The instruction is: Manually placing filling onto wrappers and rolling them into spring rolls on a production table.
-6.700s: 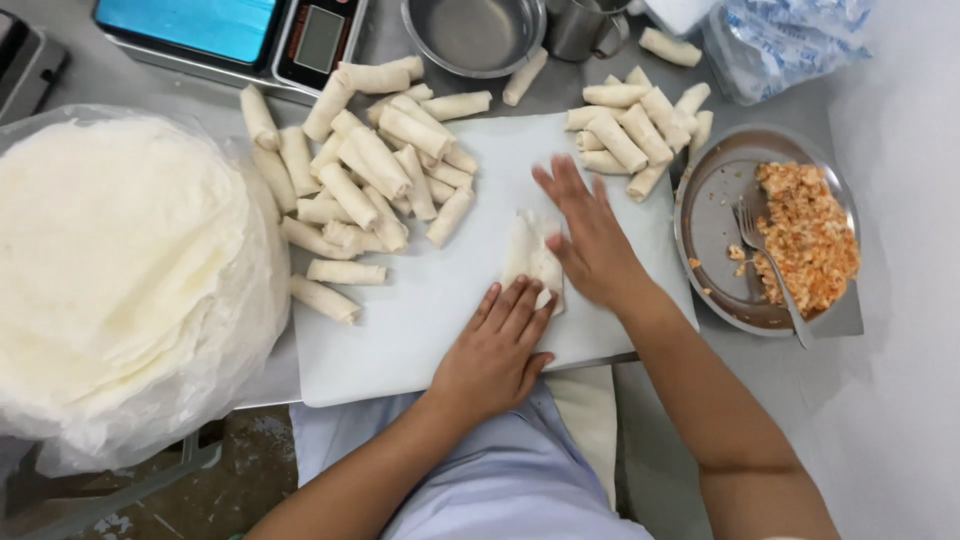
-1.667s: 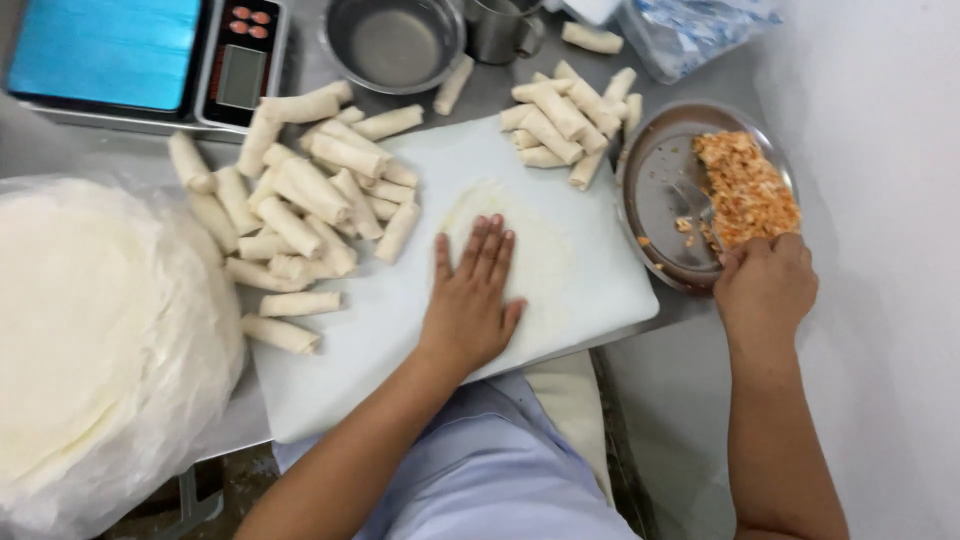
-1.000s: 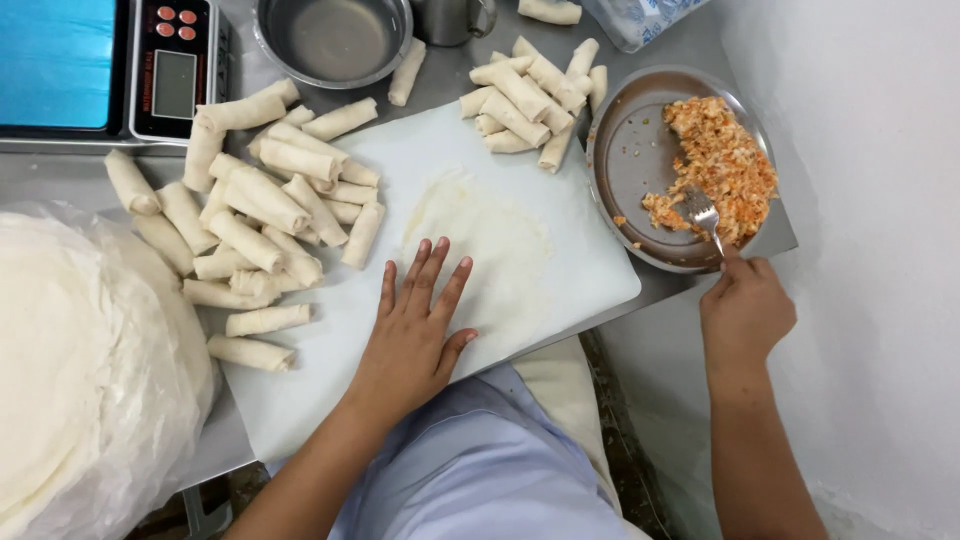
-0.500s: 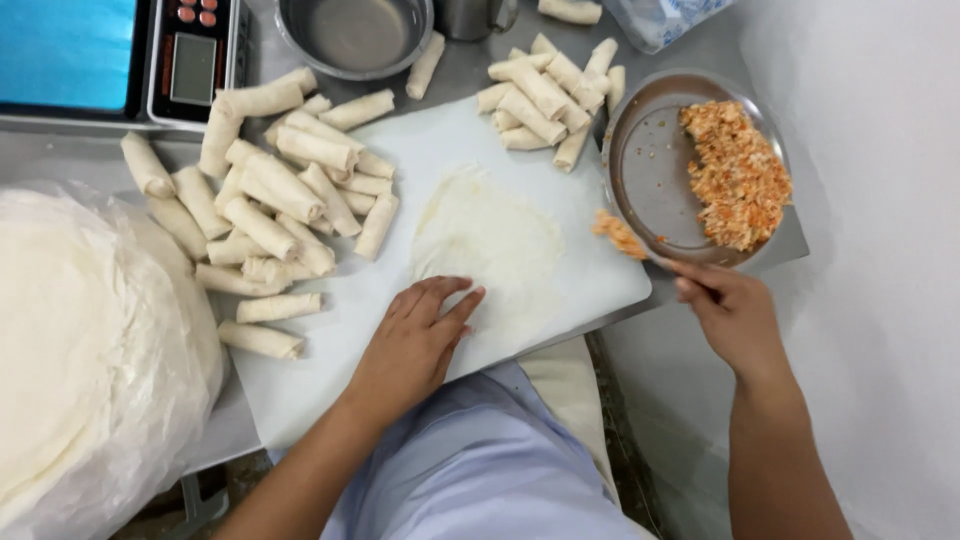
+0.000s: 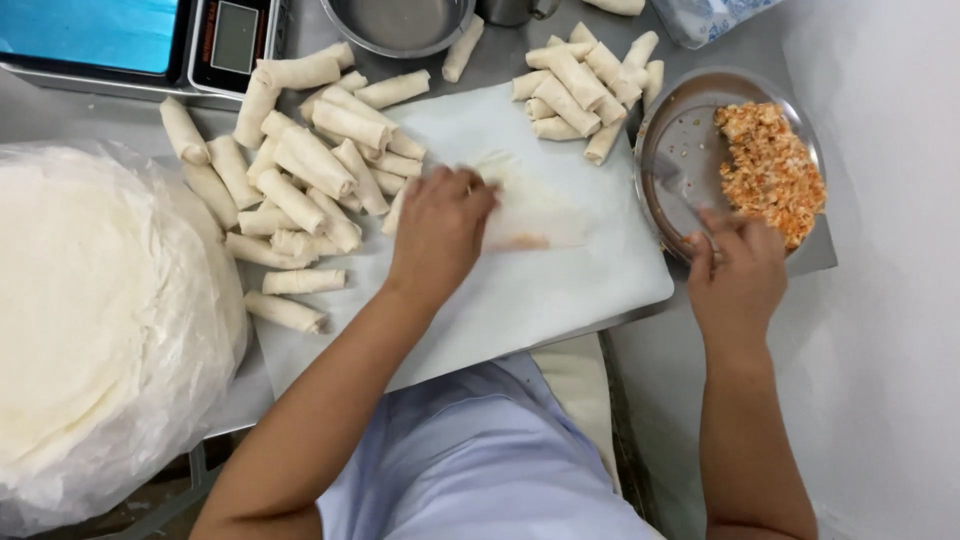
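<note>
Head view, looking straight down: at frame centre our left hand (image 5: 437, 228) lies flat, fingers spread and gripping nothing, on a thin pale wrapper (image 5: 530, 205) spread over the white cutting board (image 5: 560, 290). The wrapper is translucent, slightly wrinkled, with a small orange smear of filling near its lower edge. Our right hand (image 5: 738, 272), at centre right, is curled at the near rim of the round metal plate (image 5: 680, 150); we cannot tell whether it grips a utensil. We judge the step as filling the wrapper; the next move calls for folding and rolling it tight. Orange filling (image 5: 770, 170) heaps on the plate's right half. Finished rolls (image 5: 300, 190) pile at upper left, more (image 5: 585, 85) at upper centre.
</note>
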